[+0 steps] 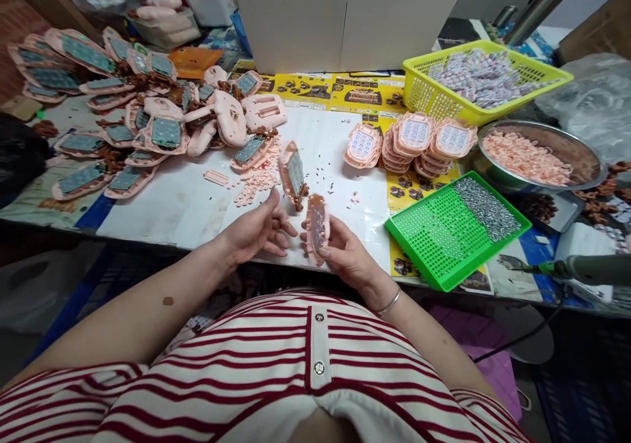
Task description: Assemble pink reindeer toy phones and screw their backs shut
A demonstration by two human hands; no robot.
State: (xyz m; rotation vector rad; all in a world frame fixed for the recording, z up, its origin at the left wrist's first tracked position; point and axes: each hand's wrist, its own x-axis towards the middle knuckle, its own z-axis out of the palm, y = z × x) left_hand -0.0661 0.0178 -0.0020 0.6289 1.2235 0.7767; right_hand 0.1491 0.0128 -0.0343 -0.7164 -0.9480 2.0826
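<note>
My right hand (345, 254) grips a pink toy phone shell (316, 226) on edge near the table's front edge. Just to its left, my left hand (257, 229) hovers with fingers spread and nothing in it. Another pink shell with a green circuit board (294, 172) stands tilted on the white sheet just beyond my hands. Loose pink buttons (256, 180) lie scattered to its left. A stack of finished pink keypad fronts (413, 140) sits to the right.
A heap of pink shells with circuit boards (123, 114) fills the left side. A green perforated tray with screws (456, 226), a metal bowl of pink parts (537, 157), a yellow basket (486, 78) and an electric screwdriver (582, 269) are at right. Cardboard boxes (345, 16) stand behind.
</note>
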